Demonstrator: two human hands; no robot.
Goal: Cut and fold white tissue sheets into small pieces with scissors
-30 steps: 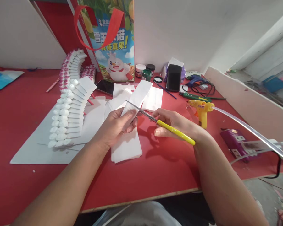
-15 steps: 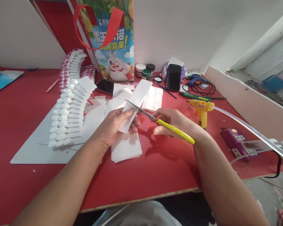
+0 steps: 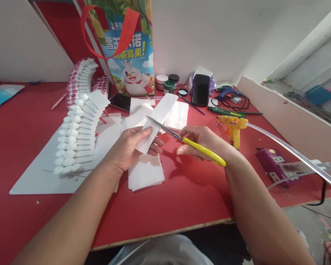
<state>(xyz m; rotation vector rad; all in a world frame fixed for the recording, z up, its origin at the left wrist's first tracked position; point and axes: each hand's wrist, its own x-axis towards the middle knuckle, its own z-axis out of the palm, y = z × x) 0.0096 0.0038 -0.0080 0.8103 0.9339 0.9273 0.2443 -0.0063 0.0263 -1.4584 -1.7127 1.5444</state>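
Observation:
My left hand [image 3: 136,145] is closed on a long white paper strip [image 3: 165,106], thumb on top and fingers beneath. In my right hand [image 3: 201,141] is a pair of scissors [image 3: 204,150] with yellow handles. Their blades lie across the strip just above my left thumb; whether they are parted I cannot tell. Below the left hand a stack of white paper pieces [image 3: 146,175] rests on the table. More white paper sheets [image 3: 178,115] lie behind the strip. Left of my hands stands a curved row of white pieces with rounded tips [image 3: 71,140].
A yellow glue gun [image 3: 233,127] with a long clear stick is at the right, near a purple box [image 3: 274,165]. Paint jars [image 3: 169,87], a phone [image 3: 201,90] and a green-handled tool [image 3: 227,112] line the back. A printed bag [image 3: 132,55] stands behind on the red table [image 3: 182,209].
The view has shifted slightly, so most things sit a little further left. My left hand and the strip have barely moved against the scissors.

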